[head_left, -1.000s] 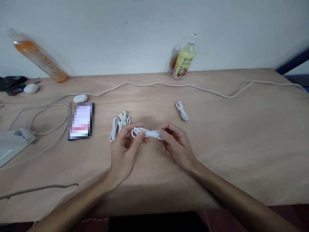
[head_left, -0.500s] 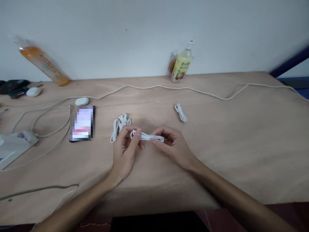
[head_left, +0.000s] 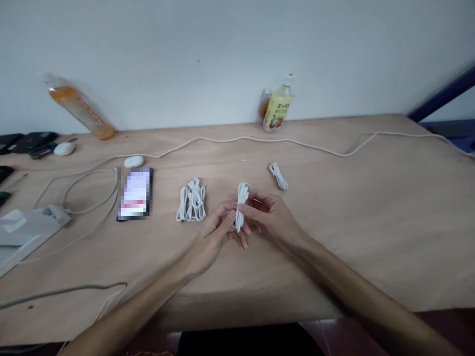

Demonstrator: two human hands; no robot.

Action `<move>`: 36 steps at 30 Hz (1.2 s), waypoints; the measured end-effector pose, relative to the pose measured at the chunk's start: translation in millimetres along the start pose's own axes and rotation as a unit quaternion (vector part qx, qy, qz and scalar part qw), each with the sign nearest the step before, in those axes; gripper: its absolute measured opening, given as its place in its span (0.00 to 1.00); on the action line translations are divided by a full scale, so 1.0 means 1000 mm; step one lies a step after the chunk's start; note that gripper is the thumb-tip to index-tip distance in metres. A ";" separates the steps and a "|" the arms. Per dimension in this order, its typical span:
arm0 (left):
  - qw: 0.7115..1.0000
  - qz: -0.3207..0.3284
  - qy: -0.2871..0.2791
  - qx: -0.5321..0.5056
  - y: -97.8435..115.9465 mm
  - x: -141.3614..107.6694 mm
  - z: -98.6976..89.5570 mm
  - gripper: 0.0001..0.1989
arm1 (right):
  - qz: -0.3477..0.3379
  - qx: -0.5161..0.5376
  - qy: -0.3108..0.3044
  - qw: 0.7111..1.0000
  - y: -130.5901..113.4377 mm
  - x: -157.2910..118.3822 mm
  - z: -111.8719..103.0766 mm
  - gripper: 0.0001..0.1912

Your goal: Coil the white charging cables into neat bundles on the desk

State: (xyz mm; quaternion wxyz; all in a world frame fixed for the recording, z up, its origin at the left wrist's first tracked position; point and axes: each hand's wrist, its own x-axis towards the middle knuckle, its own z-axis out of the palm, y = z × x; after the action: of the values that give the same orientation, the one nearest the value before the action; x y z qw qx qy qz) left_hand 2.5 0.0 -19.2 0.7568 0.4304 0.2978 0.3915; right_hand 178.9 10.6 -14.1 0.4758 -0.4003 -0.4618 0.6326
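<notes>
Between my two hands, a bundled white cable (head_left: pixel 242 194) stands nearly upright above the table. My left hand (head_left: pixel 214 235) pinches its lower left side between thumb and fingers. From the right, my right hand (head_left: pixel 269 215) grips its middle, thumb in front. To the left of my hands lies a group of several coiled white cables (head_left: pixel 192 201). Another single white cable bundle (head_left: pixel 278 177) lies beyond my right hand.
A phone (head_left: pixel 135 194) with a blurred screen lies at the left, a white earbud case (head_left: pixel 134 161) behind it. A long white cord (head_left: pixel 243 139) crosses the table's back. A yellow-labelled bottle (head_left: pixel 278 108) and an orange drink bottle (head_left: pixel 81 112) stand against the wall.
The held cable bundle has turned from lying sideways to nearly upright. My left hand has moved right, uncovering the group of cables. The view has shifted slightly.
</notes>
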 end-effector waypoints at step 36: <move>0.995 -0.037 0.019 0.094 0.002 -0.007 0.002 0.21 | 0.069 -0.668 0.219 0.708 -0.028 0.031 -0.027 0.10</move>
State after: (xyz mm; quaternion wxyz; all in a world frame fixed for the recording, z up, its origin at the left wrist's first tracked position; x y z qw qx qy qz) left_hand -0.6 -6.3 -15.9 0.7213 0.4806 0.3630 0.3421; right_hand 203.9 49.6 3.6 0.1272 -0.7717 -0.6175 0.0842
